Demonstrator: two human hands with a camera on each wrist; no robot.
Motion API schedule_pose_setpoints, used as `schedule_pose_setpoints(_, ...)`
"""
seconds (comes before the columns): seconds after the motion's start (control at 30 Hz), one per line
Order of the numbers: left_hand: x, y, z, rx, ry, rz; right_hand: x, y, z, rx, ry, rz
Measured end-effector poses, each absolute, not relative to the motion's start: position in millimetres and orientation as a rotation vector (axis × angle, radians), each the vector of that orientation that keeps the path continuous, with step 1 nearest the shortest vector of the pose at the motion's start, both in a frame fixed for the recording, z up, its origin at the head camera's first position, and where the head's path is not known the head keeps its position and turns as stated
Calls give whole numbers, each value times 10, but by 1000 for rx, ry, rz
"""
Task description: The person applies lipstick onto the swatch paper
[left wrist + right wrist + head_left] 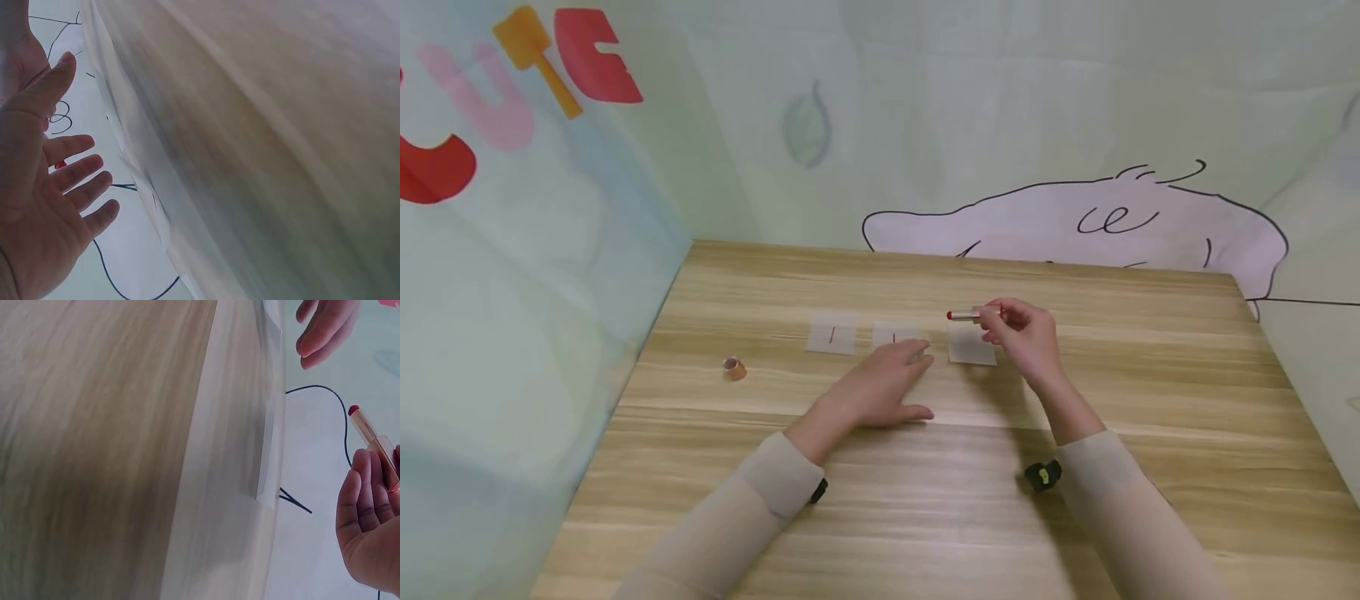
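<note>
My right hand pinches a red lipstick, its bare red tip pointing left above a blank white paper square. In the right wrist view the lipstick shows its red bullet and a pinkish-gold tube. My left hand hovers with fingers extended, holding nothing, and partly hides the middle paper square. That square bears a short red stroke. Farther left lies another paper square with a similar red stroke. Spread fingers show in the left wrist view.
A small copper-coloured lipstick cap lies on the wooden table at the left. Printed cloth hangs behind the table and along its left side. A dark device sits by the right wrist.
</note>
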State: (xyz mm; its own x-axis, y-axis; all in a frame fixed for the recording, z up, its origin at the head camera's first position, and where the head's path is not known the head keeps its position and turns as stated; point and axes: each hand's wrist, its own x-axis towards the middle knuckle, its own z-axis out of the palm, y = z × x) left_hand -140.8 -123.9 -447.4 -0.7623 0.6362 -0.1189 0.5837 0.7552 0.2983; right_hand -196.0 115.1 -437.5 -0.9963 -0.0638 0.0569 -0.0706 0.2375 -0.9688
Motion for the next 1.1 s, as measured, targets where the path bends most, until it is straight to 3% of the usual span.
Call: schedule_pose_setpoints(1.1, -1614, -783, -4494, 1005, 2703, 152, -1960, 1386, -4432, 40, -2552, 1850)
